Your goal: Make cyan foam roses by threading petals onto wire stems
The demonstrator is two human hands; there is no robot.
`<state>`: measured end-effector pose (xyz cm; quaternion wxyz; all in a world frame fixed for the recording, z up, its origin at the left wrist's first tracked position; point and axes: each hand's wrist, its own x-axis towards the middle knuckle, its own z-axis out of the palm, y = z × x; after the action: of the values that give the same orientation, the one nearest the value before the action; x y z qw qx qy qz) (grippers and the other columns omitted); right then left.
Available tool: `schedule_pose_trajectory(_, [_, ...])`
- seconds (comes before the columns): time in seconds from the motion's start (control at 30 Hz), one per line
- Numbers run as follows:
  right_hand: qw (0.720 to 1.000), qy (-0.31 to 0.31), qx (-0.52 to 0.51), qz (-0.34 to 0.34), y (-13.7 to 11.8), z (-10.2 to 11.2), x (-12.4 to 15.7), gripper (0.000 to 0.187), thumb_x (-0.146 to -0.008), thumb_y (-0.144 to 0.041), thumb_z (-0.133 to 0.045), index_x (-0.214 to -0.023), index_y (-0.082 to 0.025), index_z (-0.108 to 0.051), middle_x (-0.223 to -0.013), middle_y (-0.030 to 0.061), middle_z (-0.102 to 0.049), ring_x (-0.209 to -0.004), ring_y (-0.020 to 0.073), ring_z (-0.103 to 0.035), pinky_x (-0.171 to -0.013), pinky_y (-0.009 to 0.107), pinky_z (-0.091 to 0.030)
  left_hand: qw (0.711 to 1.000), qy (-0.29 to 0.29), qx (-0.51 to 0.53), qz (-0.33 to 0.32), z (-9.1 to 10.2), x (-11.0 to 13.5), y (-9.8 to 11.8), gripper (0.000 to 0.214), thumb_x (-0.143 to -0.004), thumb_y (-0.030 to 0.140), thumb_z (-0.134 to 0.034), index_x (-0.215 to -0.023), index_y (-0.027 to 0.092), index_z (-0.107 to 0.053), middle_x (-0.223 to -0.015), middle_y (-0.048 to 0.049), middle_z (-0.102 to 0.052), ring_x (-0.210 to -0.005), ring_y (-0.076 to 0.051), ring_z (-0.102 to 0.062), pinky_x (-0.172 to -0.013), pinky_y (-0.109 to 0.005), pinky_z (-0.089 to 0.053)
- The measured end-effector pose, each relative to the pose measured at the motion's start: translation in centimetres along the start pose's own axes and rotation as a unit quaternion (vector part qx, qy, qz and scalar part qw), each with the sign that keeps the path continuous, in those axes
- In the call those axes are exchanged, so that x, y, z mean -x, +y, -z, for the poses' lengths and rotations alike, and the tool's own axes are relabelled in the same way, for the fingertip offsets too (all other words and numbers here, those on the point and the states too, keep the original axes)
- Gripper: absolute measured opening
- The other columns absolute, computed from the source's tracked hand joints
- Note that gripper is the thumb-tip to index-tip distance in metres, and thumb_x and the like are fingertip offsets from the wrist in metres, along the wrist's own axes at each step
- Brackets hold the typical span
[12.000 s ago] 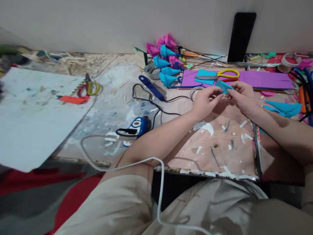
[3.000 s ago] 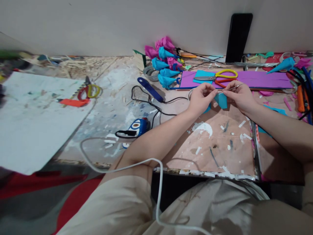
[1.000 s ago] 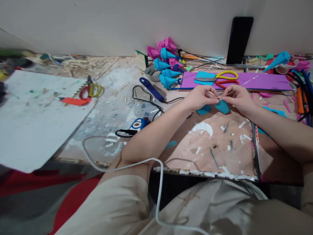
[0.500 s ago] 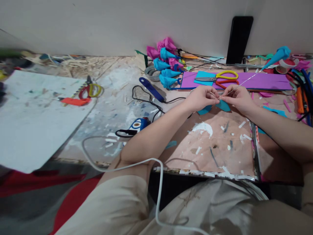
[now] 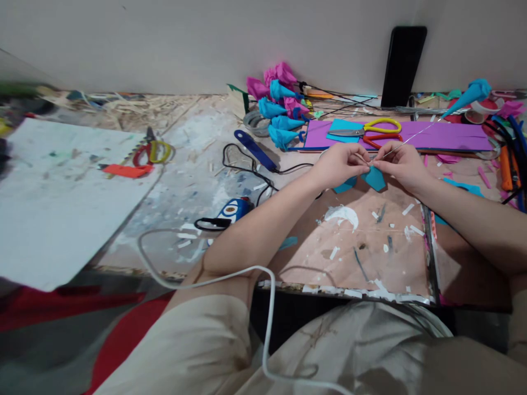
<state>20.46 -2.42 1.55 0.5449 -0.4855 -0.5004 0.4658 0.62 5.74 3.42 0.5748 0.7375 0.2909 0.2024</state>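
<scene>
Fingertips of my left hand (image 5: 343,164) pinch a small blue paper piece (image 5: 374,179), which hangs below them. Close beside it, my right hand (image 5: 401,163) is closed on a thin wire stem (image 5: 424,130). The wire slants up to the right and ends in a blue paper flower (image 5: 469,97). My fingers almost meet where the wire and the paper piece come together; the exact contact is hidden. Another blue paper piece (image 5: 346,185) lies under my left hand. Just beyond both hands, scissors (image 5: 370,133) with yellow and red handles rest on a purple sheet (image 5: 444,136).
Pink and blue paper flowers (image 5: 282,107) lie bunched behind my left hand. A black phone (image 5: 403,66) leans on the wall. Left are a blue-handled tool (image 5: 255,151), a blue device with a black cord (image 5: 233,210) and a white board (image 5: 74,208). A white cable (image 5: 269,312) crosses my lap.
The small blue paper piece at my fingertips has turned slightly and hangs a little lower. The wire and its flower have shifted very slightly. Both hands stay in nearly the same place.
</scene>
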Motion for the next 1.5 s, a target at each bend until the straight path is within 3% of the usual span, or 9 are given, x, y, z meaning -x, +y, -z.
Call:
schedule_pose_trajectory(0.3, [1.0, 0.01, 0.022, 0.013, -0.04, 0.01, -0.15, 0.037, -0.062, -0.037, -0.103, -0.077, -0.026, -0.072, -0.078, -0.0003, -0.073, -0.074, 0.0184, -0.065, -0.068, 0.033, -0.052, 0.995, 0.014, -0.084, -0.054, -0.05, 0.03, -0.22, 0.013, -0.088, 0.011, -0.073, -0.099, 0.017, -0.072, -0.091, -0.0002, -0.082, -0.092, -0.015, -0.082, -0.079, -0.022, -0.057])
schedule_pose_trajectory(0.53, [1.0, 0.006, 0.008, 0.011, -0.05, -0.12, -0.05, 0.038, -0.064, -0.038, -0.103, -0.079, -0.024, -0.072, -0.077, -0.0022, -0.072, -0.072, 0.0155, -0.064, -0.07, 0.031, -0.051, 0.995, 0.021, -0.082, -0.048, -0.23, 0.19, -0.06, 0.017, -0.088, 0.008, -0.073, -0.1, 0.018, -0.068, -0.092, -0.0004, -0.084, -0.093, -0.017, -0.084, -0.08, -0.023, -0.057])
schedule_pose_trajectory(0.93, [1.0, -0.02, 0.016, 0.013, 0.05, -0.04, -0.16, 0.044, -0.063, -0.048, -0.105, -0.078, -0.024, -0.072, -0.08, 0.0007, -0.075, -0.076, 0.0183, -0.067, -0.073, 0.034, -0.055, 0.995, 0.022, -0.094, -0.028, -0.26, 0.5, 0.4, 0.023, -0.085, 0.009, -0.077, -0.099, 0.021, -0.063, -0.088, 0.0012, -0.084, -0.092, -0.017, -0.084, -0.08, -0.023, -0.058])
schedule_pose_trajectory(1.5, [0.999, -0.029, 0.02, 0.004, -0.15, 0.05, 0.02, 0.041, -0.064, -0.044, -0.105, -0.079, -0.024, -0.072, -0.083, 0.0019, -0.075, -0.078, 0.0194, -0.07, -0.075, 0.035, -0.059, 0.997, 0.022, -0.069, -0.015, -0.17, 0.48, 0.37, 0.026, -0.079, 0.009, -0.081, -0.095, 0.02, -0.063, -0.08, 0.0024, -0.082, -0.085, -0.017, -0.083, -0.075, -0.023, -0.056])
